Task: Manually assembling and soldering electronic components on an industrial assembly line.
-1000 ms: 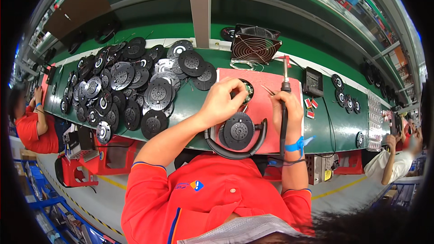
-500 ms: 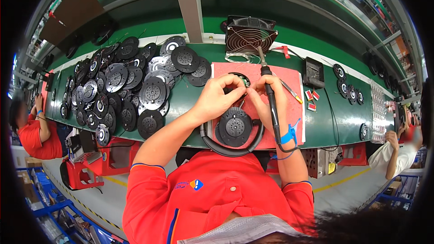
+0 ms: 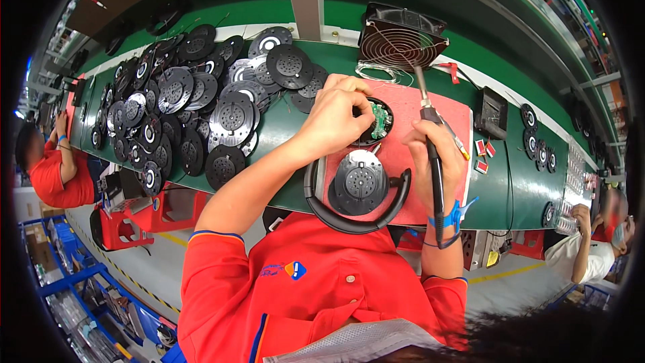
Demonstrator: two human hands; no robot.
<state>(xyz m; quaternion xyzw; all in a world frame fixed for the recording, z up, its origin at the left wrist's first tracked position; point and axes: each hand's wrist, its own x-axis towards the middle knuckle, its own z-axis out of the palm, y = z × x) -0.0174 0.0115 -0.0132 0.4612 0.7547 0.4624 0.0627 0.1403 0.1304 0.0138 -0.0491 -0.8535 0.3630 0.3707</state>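
Observation:
My left hand is closed in a pinch at the left rim of a round black housing with a green circuit board in it; whatever its fingertips hold is hidden. A soldering iron is gripped in my right hand, its metal tip pointing away from me, to the right of the housing and apart from it. Just below the housing lies a round black disc with a perforated centre. A thick black curved band bends around the disc's near side. All this rests on a pink mat.
Many similar discs are heaped on the green bench at left. Behind the mat stands a fan with a wire guard. To the right are a black tray, small red-and-white pieces and more discs. Co-workers sit at both sides.
My hands have come apart: the right, with the soldering iron, has drawn away to the right, uncovering the circuit board. The left remains pinched by the housing. The whole view has shifted slightly.

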